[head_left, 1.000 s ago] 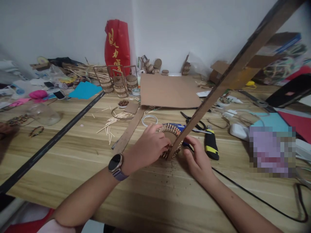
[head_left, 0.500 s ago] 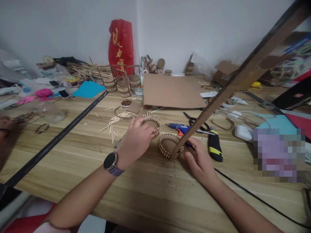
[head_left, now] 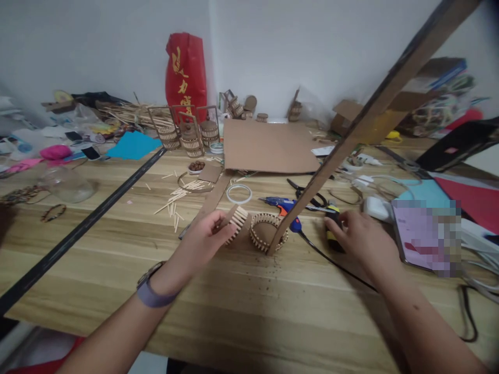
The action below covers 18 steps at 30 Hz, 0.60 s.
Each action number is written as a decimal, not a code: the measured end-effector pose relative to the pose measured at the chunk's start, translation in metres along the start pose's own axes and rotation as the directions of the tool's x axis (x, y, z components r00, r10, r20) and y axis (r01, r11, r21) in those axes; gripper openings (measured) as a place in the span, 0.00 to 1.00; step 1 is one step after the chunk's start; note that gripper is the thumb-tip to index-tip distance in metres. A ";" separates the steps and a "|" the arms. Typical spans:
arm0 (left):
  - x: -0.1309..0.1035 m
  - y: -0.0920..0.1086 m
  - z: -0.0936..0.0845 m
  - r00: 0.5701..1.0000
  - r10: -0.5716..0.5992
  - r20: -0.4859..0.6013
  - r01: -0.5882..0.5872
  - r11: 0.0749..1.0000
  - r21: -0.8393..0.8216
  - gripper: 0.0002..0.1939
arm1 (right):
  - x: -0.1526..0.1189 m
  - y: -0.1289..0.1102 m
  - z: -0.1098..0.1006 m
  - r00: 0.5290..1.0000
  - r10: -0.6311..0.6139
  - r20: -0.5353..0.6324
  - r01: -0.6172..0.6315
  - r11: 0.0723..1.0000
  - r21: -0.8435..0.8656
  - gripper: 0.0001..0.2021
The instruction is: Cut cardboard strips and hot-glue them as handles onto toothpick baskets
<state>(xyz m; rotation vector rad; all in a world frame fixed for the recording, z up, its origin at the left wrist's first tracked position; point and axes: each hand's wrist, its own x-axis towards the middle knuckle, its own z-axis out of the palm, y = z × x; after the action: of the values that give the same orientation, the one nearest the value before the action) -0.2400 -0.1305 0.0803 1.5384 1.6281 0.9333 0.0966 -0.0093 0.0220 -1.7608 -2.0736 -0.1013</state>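
My left hand [head_left: 210, 231] pinches a small round basket [head_left: 237, 223] of cardboard and pale matchstick-like sticks, tipped on its side above the table. Beside it a second stick-walled basket [head_left: 257, 241] sits upright on the wood. A long cardboard strip [head_left: 312, 184] rises from its near side toward the upper right. Over at the right, my right hand [head_left: 362, 236] has thumb and fingers closed around a black-and-yellow utility knife [head_left: 333, 240], partly hidden beneath it. A blue glue gun [head_left: 281, 202] lies between the hands, behind the second basket.
Black scissors [head_left: 312, 197] lie behind the glue gun. A white ring [head_left: 239, 194], loose sticks [head_left: 179, 195] and a cardboard sheet [head_left: 268, 148] are farther back. Finished baskets [head_left: 193, 143] stand near a red bag [head_left: 186, 72]. A phone [head_left: 417, 236] and a cable [head_left: 343, 270] are rightward.
My left hand has lifted and tipped its basket toward me, uncovering the white ring. My right hand has moved right from beside the second basket onto the utility knife. The view has shifted slightly.
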 end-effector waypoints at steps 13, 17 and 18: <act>-0.064 0.038 0.036 0.775 0.076 0.628 0.027 0.988 -0.153 0.11 | 0.016 -0.061 0.005 0.933 -0.045 0.357 -0.033 0.977 0.210 0.16; -0.053 0.036 0.067 0.709 0.161 0.686 0.005 0.972 -0.234 0.12 | 0.030 -0.066 0.019 0.912 -0.041 0.407 -0.108 0.936 0.335 0.11; -0.049 0.033 0.072 0.709 0.164 0.686 0.005 0.971 -0.237 0.12 | 0.030 -0.064 0.021 0.905 -0.026 0.425 -0.144 0.920 0.364 0.10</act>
<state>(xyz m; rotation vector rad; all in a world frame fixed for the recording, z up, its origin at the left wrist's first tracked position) -0.1586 -0.1760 0.0741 1.5461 0.8733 0.4402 0.0258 0.0130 0.0270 -1.6949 -2.1228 0.7275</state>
